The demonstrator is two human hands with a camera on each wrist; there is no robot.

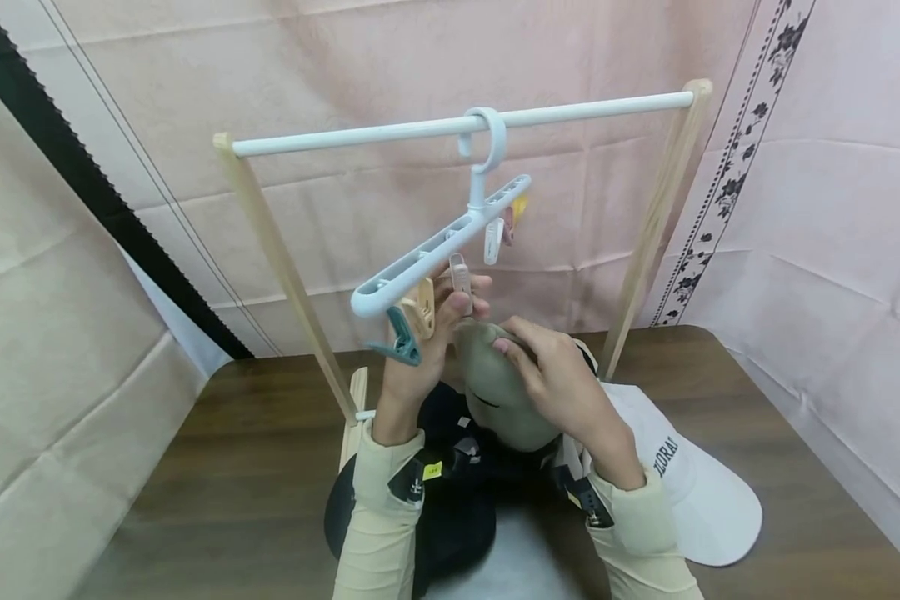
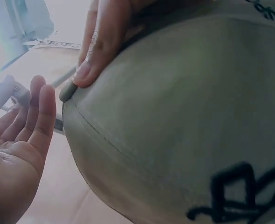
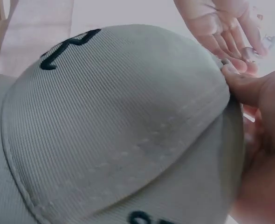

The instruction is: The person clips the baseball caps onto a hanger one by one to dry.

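Observation:
A pale blue hanger (image 1: pixel 442 242) with clips hangs by its hook. My left hand (image 1: pixel 431 346) pinches a clear clip (image 1: pixel 461 279) beneath its bar, thumb and fingers at the clip's lower end. Just below and to the right, my right hand (image 1: pixel 566 379) holds an olive-grey baseball cap (image 1: pixel 487 383) by its crown, thumb against the top. Dark embroidery (image 2: pixel 240 191) shows on the cap in the left wrist view. In the right wrist view the crown's ribbed fabric (image 3: pixel 128 93) fills the middle, and the pinched top edge lies close to the left hand. Whether clip and cap touch is unclear.
A white rod (image 1: pixel 390 133) on wooden posts carries the hanger. Teal (image 1: pixel 401 337), beige (image 1: pixel 424 308) and white (image 1: pixel 493 242) clips also hang from it. Black caps (image 1: pixel 450 525) lie under my forearms; a white cap (image 1: pixel 690 483) rests at right on the wooden table (image 1: pixel 247 500).

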